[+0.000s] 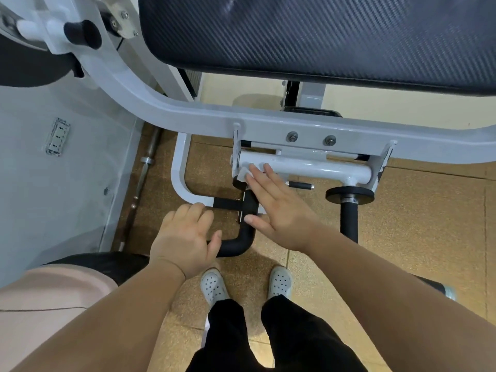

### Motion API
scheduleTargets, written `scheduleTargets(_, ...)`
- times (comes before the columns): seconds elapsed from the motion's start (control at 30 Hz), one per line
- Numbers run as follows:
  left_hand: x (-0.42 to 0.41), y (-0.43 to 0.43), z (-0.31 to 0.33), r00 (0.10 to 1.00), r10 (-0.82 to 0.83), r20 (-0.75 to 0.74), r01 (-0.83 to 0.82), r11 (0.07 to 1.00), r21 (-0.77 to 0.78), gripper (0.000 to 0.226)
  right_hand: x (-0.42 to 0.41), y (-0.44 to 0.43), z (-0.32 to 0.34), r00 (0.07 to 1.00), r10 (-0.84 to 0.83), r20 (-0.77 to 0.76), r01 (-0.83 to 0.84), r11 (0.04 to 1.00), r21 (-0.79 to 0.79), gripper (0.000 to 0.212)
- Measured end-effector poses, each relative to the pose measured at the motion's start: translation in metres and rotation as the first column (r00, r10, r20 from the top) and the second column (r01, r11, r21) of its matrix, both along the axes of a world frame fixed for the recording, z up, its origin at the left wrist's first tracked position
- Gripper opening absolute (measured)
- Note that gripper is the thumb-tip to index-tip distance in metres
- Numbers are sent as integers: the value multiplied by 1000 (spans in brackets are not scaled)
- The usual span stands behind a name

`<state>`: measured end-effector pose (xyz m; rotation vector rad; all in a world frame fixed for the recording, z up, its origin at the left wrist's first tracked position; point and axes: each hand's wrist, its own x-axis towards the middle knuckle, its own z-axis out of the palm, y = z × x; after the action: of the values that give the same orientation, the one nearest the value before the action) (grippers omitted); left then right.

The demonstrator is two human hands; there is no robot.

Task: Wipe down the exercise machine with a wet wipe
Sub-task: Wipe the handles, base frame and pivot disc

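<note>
The exercise machine has a light grey frame [204,118] and a black textured seat pad [322,33] above it. A short grey pivot tube [316,167] hangs under the frame. My right hand [276,208] lies flat with straight fingers, pressing a white wet wipe [245,173] against the left end of that tube. Only a small corner of the wipe shows beyond my fingertips. My left hand [185,237] grips the black bent handle [241,240] below, with fingers curled over it.
A black weight peg with a round plate [349,196] stands to the right of the tube. A barbell [143,170] lies on the brown floor by the grey wall, which carries a power socket [57,136]. My feet in grey clogs [214,285] stand below.
</note>
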<state>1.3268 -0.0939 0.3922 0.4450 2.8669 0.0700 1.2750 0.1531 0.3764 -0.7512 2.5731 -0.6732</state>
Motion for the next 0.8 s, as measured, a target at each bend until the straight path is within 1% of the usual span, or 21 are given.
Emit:
scheduleTargets(0.03, 0, 0, 0, 1000, 1, -1, -1, 1000, 0, 41, 4, -7, 1, 998, -55, 24, 55, 998, -13, 85)
scheduleTargets(0.1, 0, 1, 0, 1000, 3, -2, -3, 1000, 7, 40, 14, -29, 3, 991, -136, -20, 135, 990, -25, 84)
scheduleTargets(0.13, 1, 1, 0, 1000, 5, 1, -5, 1000, 11, 39, 20, -40, 4, 989, -134, -56, 132, 990, -47, 82)
scheduleTargets(0.23, 1, 0, 0, 1000, 2, 16, -2, 1000, 3, 40, 41, -50, -2, 994, -22, -109, 3, 984, -177, 73)
scheduleTargets(0.3, 1, 0, 1, 1000, -2, 20, 2, 1000, -5, 39, 57, -42, -9, 990, -47, -135, 13, 970, -242, 66)
scheduleTargets(0.4, -1, 2, 2, 1000, -3, 31, 3, 1000, -23, 35, 72, -28, -12, 979, -117, -169, 75, 969, -237, 63)
scheduleTargets(0.47, -2, 3, 3, 999, -6, 44, 7, 999, -36, 32, 78, -26, -10, 970, -132, -202, 85, 971, -225, 67)
scheduleTargets(0.5, -3, 3, 2, 999, -9, 46, 11, 999, -45, 31, 77, -28, -9, 969, -127, -212, 87, 978, -191, 70)
scheduleTargets(0.53, -3, 3, 2, 999, -14, 48, 17, 998, -52, 31, 74, -31, -8, 973, -122, -195, 96, 986, -138, 73)
scheduleTargets(0.57, -3, 3, 2, 999, -21, 50, 24, 998, -53, 31, 69, -35, -6, 982, -127, -142, 117, 990, -76, 76)
scheduleTargets(0.6, -3, 2, 3, 998, -27, 51, 30, 998, -46, 32, 64, -38, -4, 989, -142, -44, 141, 990, -21, 79)
scheduleTargets(0.67, -3, 1, 4, 998, -35, 49, 36, 999, -26, 34, 57, -45, 0, 967, -185, 173, 184, 983, 22, 86)
scheduleTargets(0.7, -4, 1, 4, 998, -38, 48, 39, 999, -14, 36, 60, -49, 1, 956, -200, 216, 201, 979, 22, 89)
scheduleTargets(0.73, -3, 1, 5, 998, -41, 46, 41, 999, -3, 37, 68, -54, 2, 951, -216, 220, 217, 976, 22, 93)
scheduleTargets(0.8, -3, 1, 6, 998, -43, 45, 43, 999, 2, 38, 95, -63, 4, 962, -227, 150, 226, 974, 24, 98)
